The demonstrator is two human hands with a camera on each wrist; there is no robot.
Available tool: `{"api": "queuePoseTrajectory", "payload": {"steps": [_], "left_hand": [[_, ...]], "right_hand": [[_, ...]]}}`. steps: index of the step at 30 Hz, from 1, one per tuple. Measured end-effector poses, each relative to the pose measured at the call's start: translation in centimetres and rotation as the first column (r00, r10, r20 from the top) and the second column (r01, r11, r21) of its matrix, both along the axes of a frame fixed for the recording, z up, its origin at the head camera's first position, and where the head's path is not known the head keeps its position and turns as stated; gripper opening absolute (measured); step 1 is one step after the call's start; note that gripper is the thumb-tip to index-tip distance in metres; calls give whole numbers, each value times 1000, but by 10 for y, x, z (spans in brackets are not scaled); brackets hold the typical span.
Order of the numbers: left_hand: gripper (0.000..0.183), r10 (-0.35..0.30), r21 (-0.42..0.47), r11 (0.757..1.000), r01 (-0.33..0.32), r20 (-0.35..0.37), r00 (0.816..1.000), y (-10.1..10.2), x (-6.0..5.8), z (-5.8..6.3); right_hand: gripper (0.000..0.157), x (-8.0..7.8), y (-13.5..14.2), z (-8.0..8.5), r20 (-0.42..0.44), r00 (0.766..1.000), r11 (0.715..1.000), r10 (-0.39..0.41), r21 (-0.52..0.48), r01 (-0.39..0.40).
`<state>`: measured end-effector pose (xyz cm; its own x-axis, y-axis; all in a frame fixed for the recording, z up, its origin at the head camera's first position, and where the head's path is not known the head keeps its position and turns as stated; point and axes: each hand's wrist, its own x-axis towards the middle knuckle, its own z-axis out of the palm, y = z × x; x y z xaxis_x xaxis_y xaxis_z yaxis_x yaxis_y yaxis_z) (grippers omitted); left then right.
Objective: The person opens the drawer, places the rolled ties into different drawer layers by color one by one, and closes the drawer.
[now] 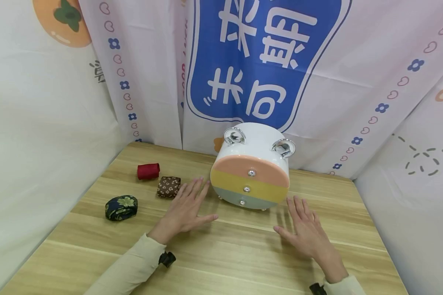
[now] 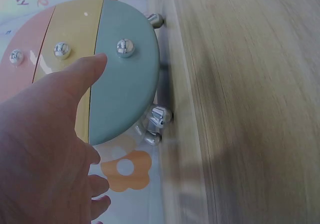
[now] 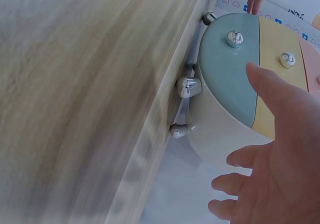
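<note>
A small white drawer box (image 1: 260,141) stands upright at the back of the table. Its oval front has a pink, a yellow and a blue-grey drawer (image 2: 125,92), each with a silver knob, and two chrome rings sit on top. My left hand (image 1: 186,209) is at the box's left front, fingers straight and thumb spread, holding nothing. On the other side my right hand (image 1: 308,229) stays near the lower right corner with its fingers extended. Left of the left hand lie a rolled brown patterned tie (image 1: 168,187), a red roll of cloth (image 1: 148,171) and a rolled dark floral tie (image 1: 121,207).
The wooden table (image 1: 221,262) carries all of these things. Behind the box hangs a white curtain (image 1: 332,82) with a blue printed panel. White cloth walls (image 1: 40,123) close in the left and right sides.
</note>
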<state>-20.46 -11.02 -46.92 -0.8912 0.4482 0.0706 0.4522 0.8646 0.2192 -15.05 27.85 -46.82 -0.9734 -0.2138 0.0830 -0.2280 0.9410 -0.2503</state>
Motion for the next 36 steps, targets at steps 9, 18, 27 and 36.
{"api": "queuePoseTrajectory", "payload": {"steps": [9, 18, 27, 36], "left_hand": [[105, -4, 6, 1000, 4, -3, 1000, 0, -2, 0], [100, -9, 42, 999, 10, -26, 1000, 2, -5, 6], [78, 28, 240, 971, 14, -173, 985, 14, -3, 29], [39, 146, 324, 946, 13, -462, 875, 36, -4, 61]], "right_hand": [[99, -2, -1, 1, -5, 1000, 1000, 2, 3, -2], [99, -10, 7, 7, 6, 1000, 1000, 2, -17, -2], [89, -19, 18, 38, 64, 996, 965, 58, -258, -39], [81, -56, 22, 77, 5, 991, 900, 134, -418, -120]]}}
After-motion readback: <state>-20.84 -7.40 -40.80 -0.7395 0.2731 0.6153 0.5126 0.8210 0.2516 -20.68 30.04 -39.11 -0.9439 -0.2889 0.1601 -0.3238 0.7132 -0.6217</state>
